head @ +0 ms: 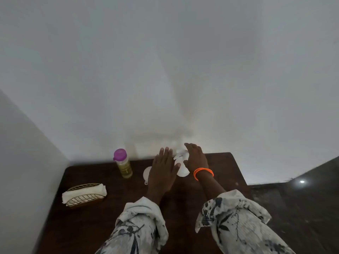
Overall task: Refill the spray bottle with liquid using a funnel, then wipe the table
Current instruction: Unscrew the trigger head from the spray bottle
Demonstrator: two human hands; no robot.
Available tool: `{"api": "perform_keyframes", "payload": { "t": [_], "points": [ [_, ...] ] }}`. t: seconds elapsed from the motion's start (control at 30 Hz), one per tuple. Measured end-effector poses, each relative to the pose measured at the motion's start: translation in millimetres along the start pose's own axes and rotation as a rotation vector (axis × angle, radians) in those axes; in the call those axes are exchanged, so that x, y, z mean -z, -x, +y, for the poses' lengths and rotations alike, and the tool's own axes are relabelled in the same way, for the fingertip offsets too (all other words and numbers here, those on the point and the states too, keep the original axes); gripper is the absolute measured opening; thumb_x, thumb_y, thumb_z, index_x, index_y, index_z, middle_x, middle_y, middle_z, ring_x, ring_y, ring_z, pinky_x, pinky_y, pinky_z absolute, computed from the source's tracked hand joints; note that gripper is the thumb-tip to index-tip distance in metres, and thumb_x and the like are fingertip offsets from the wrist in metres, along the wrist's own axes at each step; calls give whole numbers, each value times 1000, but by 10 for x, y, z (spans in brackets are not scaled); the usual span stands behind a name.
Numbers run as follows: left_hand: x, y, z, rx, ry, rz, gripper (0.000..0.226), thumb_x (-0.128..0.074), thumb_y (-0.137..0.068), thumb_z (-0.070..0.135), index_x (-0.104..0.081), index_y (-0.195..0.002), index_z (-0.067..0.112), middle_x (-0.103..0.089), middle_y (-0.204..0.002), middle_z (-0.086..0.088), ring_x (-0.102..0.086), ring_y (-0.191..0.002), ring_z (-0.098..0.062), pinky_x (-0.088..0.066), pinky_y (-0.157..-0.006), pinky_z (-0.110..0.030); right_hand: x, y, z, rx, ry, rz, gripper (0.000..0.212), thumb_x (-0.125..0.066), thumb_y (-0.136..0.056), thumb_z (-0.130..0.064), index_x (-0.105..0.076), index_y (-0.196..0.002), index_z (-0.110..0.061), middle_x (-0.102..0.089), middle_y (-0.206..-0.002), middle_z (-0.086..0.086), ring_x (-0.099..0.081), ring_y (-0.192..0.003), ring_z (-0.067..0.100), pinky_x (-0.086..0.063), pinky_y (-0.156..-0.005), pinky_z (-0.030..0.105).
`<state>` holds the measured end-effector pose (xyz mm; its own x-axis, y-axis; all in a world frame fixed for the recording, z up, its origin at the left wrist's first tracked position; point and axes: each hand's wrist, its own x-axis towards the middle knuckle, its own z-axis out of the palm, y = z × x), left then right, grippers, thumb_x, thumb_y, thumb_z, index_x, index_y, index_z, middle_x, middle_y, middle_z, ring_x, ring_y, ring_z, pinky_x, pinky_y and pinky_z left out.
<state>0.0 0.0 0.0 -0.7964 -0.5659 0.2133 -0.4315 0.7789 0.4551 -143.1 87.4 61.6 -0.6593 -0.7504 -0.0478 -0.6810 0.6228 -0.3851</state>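
**Reaching for the spray bottle**

The white spray bottle (181, 162) stands between my two hands at the back of the tabletop (183, 208). My left hand (162, 169) is flat, fingers spread, holding nothing; my right hand (195, 157) curls beside the bottle's head, and I cannot tell whether it grips. I should steady the body before unscrewing. The white funnel (147, 174) lies just left of my left fingers, the purple-capped refill bottle (123, 163) further left, and the napkin basket (84, 196) nearer me.

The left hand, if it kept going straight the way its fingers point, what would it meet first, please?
Probably the white spray bottle just ahead and right of the left hand; beyond that, the wall. Depth is unclear, and the right hand partly hides the bottle.
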Motion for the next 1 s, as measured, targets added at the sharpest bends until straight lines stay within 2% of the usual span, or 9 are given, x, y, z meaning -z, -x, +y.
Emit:
{"api": "perform_keyframes", "payload": {
  "t": [0.23, 0.3, 0.4, 0.5, 0.57, 0.63, 0.73, 0.87, 1.0],
  "points": [
    [-305, -91, -27, 51, 4, -102, 78, -28, -102, 59, -20, -164, 12, -13, -172, -5, -1, -160, -19, -9, -130, -37, -177, -105, 138, -37, -137, -16, 35, -74, -78, -8, -64, -111, -13, -66, -105, 8, -60, -100, 27, -51, -80, 36],
    [-344, -57, -50, 61, 8, -134, 85, -41, -96, 58, -21, -163, 10, -16, -172, -9, -6, -160, -24, -11, -129, -39, -167, -103, 171, -55, -192, 8, 27, -77, -77, -11, -65, -101, -13, -66, -92, 6, -62, -87, 25, -50, -74, 35],
    [-384, 43, -27, 133, 95, -207, 105, -73, -83, 56, -23, -162, 7, -21, -170, -13, -13, -159, -28, -21, -128, -43, -113, -64, 189, -78, -271, 17, 23, -82, -72, -18, -68, -89, -16, -65, -82, 1, -59, -76, 19, -43, -67, 29],
    [-341, 155, 56, 214, 198, -303, 127, -82, -72, 63, -11, -164, 12, -10, -173, -5, -5, -160, -22, -15, -127, -38, 28, 20, 128, -126, -322, 23, 30, -88, -63, -33, -67, -72, -13, -66, -67, 3, -59, -62, 16, -42, -57, 28],
    [-280, 273, 119, 316, 339, -319, 135, -87, -65, 64, -10, -165, 16, -14, -172, -1, -11, -159, -21, -18, -126, -38, 152, 115, 57, -177, -418, 3, 35, -91, -60, -34, -66, -65, -11, -68, -62, 7, -62, -55, 18, -49, -55, 32],
    [-201, 388, 174, 418, 468, -292, 131, -91, -57, 62, -24, -161, 20, -32, -164, 1, -31, -151, -21, -31, -121, -38, 261, 224, -9, -209, -534, -60, 31, -95, -60, -28, -70, -67, -12, -73, -64, 8, -71, -56, 23, -59, -56, 33],
    [-62, 535, 239, 393, 406, -272, 103, -92, -50, 62, -49, -137, 26, -55, -134, 6, -54, -125, -16, -48, -102, -31, 355, 394, -65, -194, -552, -173, 31, -97, -61, -24, -78, -81, -11, -77, -72, 9, -75, -60, 23, -63, -59, 30],
    [148, 683, 227, 316, 358, -344, 104, -92, -51, 62, -54, -140, 23, -61, -131, 7, -58, -120, -13, -49, -101, -30, 444, 554, -71, -154, -551, -244, 27, -97, -63, -23, -79, -79, -9, -78, -73, 6, -73, -58, 13, -61, -59, 25],
    [359, 790, 178, 242, 395, -508, 99, -94, -50, 58, -58, -137, 26, -65, -129, 10, -60, -120, -11, -53, -102, -36, 607, 621, -40, 110, -498, -483, 24, -92, -69, -22, -81, -90, -21, -80, -88, -1, -77, -86, 15, -63, -85, 38]
  ]
}}
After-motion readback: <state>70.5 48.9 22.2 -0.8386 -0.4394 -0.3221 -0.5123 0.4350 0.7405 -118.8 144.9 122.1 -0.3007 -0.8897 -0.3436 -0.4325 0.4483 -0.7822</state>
